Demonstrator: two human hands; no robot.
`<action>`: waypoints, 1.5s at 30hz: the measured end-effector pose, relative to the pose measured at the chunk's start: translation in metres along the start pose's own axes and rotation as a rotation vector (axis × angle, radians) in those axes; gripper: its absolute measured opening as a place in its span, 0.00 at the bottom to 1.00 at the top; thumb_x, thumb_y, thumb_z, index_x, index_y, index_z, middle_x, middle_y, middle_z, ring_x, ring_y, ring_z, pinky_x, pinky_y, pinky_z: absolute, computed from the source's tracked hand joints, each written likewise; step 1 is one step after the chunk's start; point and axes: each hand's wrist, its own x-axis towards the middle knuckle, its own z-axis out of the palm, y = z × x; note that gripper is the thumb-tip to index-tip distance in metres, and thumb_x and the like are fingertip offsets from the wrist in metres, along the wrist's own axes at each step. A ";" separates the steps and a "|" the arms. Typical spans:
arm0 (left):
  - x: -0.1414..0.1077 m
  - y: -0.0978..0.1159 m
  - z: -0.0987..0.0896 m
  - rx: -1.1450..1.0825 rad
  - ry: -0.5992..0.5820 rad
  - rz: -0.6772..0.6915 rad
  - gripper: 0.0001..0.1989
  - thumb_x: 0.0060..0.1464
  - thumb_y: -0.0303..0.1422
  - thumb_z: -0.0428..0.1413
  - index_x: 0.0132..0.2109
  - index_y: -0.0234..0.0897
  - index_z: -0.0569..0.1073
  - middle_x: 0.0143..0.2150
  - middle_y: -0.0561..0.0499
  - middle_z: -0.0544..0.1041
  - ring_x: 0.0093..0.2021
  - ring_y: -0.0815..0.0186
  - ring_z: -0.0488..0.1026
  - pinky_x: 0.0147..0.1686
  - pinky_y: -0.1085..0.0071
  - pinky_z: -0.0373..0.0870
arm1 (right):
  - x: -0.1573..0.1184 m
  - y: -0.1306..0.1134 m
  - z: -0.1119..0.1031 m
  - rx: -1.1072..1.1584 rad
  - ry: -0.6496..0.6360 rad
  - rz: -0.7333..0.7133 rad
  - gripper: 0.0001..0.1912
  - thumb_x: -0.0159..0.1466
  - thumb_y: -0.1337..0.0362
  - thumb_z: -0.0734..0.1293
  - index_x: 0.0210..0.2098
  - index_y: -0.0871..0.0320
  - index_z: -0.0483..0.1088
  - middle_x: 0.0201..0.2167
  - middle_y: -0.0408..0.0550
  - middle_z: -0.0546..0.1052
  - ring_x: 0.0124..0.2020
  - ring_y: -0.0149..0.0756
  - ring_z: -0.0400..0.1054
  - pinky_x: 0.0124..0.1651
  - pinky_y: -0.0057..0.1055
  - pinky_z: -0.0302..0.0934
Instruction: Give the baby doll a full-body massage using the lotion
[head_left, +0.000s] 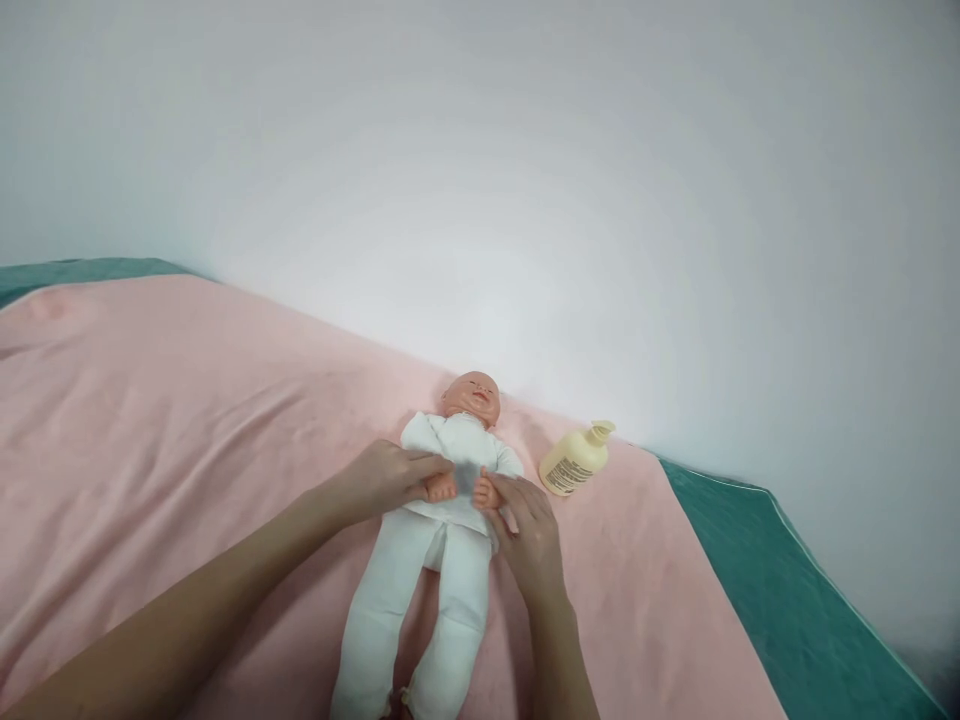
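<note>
A baby doll (461, 540) in a white top and white trousers lies on its back, head toward the wall. My left hand (390, 478) is closed around the doll's hand (441, 487) on the left side of its belly. On the other side, my right hand (531, 530) grips the doll's other hand (486, 492) between thumb and fingers. Both doll hands rest over the front of its top, with a blurred grey patch (466, 478) between them. The ends of the doll's legs run toward the lower edge of the view.
Right of the doll stands a pale yellow pump bottle (574, 462) with printed text. A creased pink sheet (187, 420) lies under everything, with green cloth (780, 580) showing at its sides. A plain pale wall (480, 180) rises behind.
</note>
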 end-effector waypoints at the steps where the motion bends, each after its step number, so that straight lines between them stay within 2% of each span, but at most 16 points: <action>1: 0.000 -0.003 -0.009 0.007 0.000 -0.035 0.11 0.59 0.31 0.50 0.46 0.43 0.74 0.39 0.55 0.80 0.30 0.68 0.75 0.27 0.74 0.62 | -0.002 0.006 -0.005 0.005 0.010 0.070 0.14 0.66 0.62 0.62 0.51 0.54 0.68 0.44 0.50 0.77 0.45 0.41 0.71 0.49 0.42 0.66; 3: -0.002 -0.010 -0.030 0.005 0.004 -0.153 0.12 0.60 0.36 0.49 0.47 0.47 0.74 0.42 0.57 0.80 0.33 0.68 0.75 0.30 0.74 0.62 | -0.007 0.019 -0.019 0.011 0.007 0.259 0.17 0.64 0.59 0.63 0.52 0.54 0.67 0.45 0.50 0.77 0.45 0.43 0.71 0.47 0.41 0.66; 5: -0.005 -0.020 -0.052 0.048 -0.012 -0.331 0.13 0.60 0.41 0.49 0.48 0.49 0.74 0.45 0.58 0.79 0.31 0.69 0.74 0.32 0.73 0.62 | -0.011 0.032 -0.034 0.000 -0.030 0.471 0.21 0.62 0.56 0.64 0.54 0.53 0.66 0.46 0.49 0.76 0.45 0.44 0.71 0.44 0.40 0.67; 7: -0.011 -0.034 -0.070 0.115 -0.036 -0.519 0.14 0.57 0.42 0.51 0.49 0.48 0.73 0.43 0.56 0.78 0.28 0.68 0.72 0.31 0.73 0.62 | -0.014 0.043 -0.048 -0.041 -0.088 0.668 0.23 0.60 0.56 0.64 0.54 0.51 0.66 0.45 0.49 0.76 0.43 0.44 0.72 0.39 0.37 0.67; 9: -0.018 -0.051 -0.081 0.189 -0.071 -0.673 0.12 0.54 0.40 0.53 0.44 0.43 0.73 0.38 0.54 0.78 0.29 0.65 0.71 0.29 0.72 0.60 | -0.017 0.053 -0.058 -0.106 -0.133 0.818 0.23 0.58 0.55 0.65 0.53 0.51 0.66 0.43 0.49 0.77 0.40 0.45 0.73 0.33 0.34 0.65; 12: -0.031 -0.077 -0.083 0.190 -0.165 -0.815 0.09 0.51 0.37 0.53 0.38 0.39 0.70 0.36 0.51 0.77 0.32 0.62 0.70 0.28 0.72 0.58 | -0.023 0.064 -0.065 -0.191 -0.174 0.973 0.20 0.56 0.53 0.66 0.46 0.53 0.67 0.38 0.49 0.78 0.36 0.45 0.73 0.27 0.32 0.61; 16: -0.044 -0.099 -0.069 0.115 -0.233 -0.845 0.09 0.49 0.35 0.53 0.38 0.36 0.71 0.37 0.48 0.76 0.32 0.61 0.70 0.29 0.70 0.60 | -0.037 0.075 -0.060 -0.164 -0.187 1.106 0.14 0.53 0.53 0.69 0.34 0.54 0.68 0.30 0.50 0.78 0.33 0.46 0.74 0.29 0.33 0.62; 19: -0.049 -0.104 -0.059 0.106 -0.257 -0.853 0.09 0.47 0.36 0.54 0.34 0.36 0.70 0.34 0.48 0.76 0.28 0.62 0.70 0.29 0.69 0.60 | -0.048 0.079 -0.054 -0.109 -0.123 1.080 0.13 0.53 0.53 0.68 0.33 0.56 0.70 0.30 0.52 0.79 0.36 0.47 0.75 0.33 0.34 0.64; 25: -0.050 -0.109 -0.055 0.079 -0.228 -0.919 0.13 0.47 0.40 0.54 0.37 0.36 0.72 0.36 0.45 0.77 0.35 0.56 0.72 0.31 0.67 0.63 | -0.048 0.082 -0.053 -0.032 -0.114 1.139 0.17 0.54 0.53 0.68 0.38 0.56 0.67 0.35 0.52 0.79 0.38 0.45 0.74 0.36 0.35 0.66; 28: -0.045 -0.110 -0.059 0.047 -0.191 -1.024 0.16 0.44 0.39 0.57 0.41 0.37 0.73 0.40 0.42 0.78 0.36 0.54 0.74 0.31 0.67 0.64 | -0.041 0.083 -0.055 0.040 -0.063 1.168 0.20 0.54 0.54 0.68 0.42 0.57 0.66 0.38 0.52 0.78 0.37 0.44 0.74 0.37 0.35 0.67; 31: -0.038 -0.102 -0.065 -0.063 -0.071 -1.037 0.26 0.45 0.41 0.57 0.52 0.39 0.70 0.48 0.45 0.77 0.29 0.61 0.75 0.31 0.68 0.67 | -0.034 0.077 -0.055 0.130 0.052 1.121 0.25 0.53 0.52 0.69 0.46 0.56 0.66 0.42 0.53 0.77 0.41 0.44 0.74 0.40 0.35 0.68; 33: -0.032 -0.091 -0.069 -0.125 0.050 -0.995 0.29 0.46 0.44 0.57 0.56 0.43 0.68 0.50 0.48 0.76 0.23 0.67 0.73 0.30 0.68 0.68 | -0.028 0.069 -0.052 0.195 0.125 1.064 0.28 0.52 0.50 0.70 0.49 0.55 0.66 0.45 0.53 0.76 0.43 0.46 0.73 0.44 0.37 0.67; 36: -0.021 -0.071 -0.069 -0.208 0.213 -0.886 0.28 0.45 0.47 0.59 0.54 0.47 0.70 0.50 0.52 0.77 0.18 0.73 0.66 0.26 0.70 0.68 | -0.018 0.051 -0.045 0.276 0.192 0.987 0.29 0.51 0.50 0.71 0.50 0.54 0.68 0.46 0.51 0.76 0.47 0.48 0.72 0.48 0.41 0.66; 38: -0.013 -0.056 -0.063 -0.312 0.273 -0.792 0.27 0.45 0.46 0.61 0.53 0.46 0.71 0.49 0.52 0.77 0.18 0.73 0.63 0.23 0.72 0.67 | -0.012 0.036 -0.038 0.303 0.212 0.917 0.27 0.52 0.51 0.71 0.49 0.54 0.69 0.47 0.50 0.76 0.48 0.48 0.71 0.49 0.43 0.65; 41: -0.003 -0.034 -0.044 -0.419 0.217 -0.671 0.23 0.47 0.44 0.61 0.50 0.43 0.72 0.43 0.53 0.80 0.20 0.72 0.61 0.20 0.74 0.63 | -0.006 0.016 -0.027 0.349 0.168 0.746 0.21 0.56 0.55 0.70 0.48 0.53 0.70 0.47 0.49 0.76 0.50 0.45 0.69 0.53 0.43 0.63; 45: 0.003 -0.007 -0.007 -0.290 0.023 -0.386 0.13 0.50 0.36 0.58 0.44 0.43 0.73 0.42 0.56 0.80 0.23 0.72 0.67 0.28 0.75 0.64 | -0.004 0.002 -0.010 0.345 0.056 0.450 0.16 0.60 0.62 0.68 0.48 0.52 0.70 0.46 0.48 0.76 0.48 0.42 0.70 0.51 0.40 0.65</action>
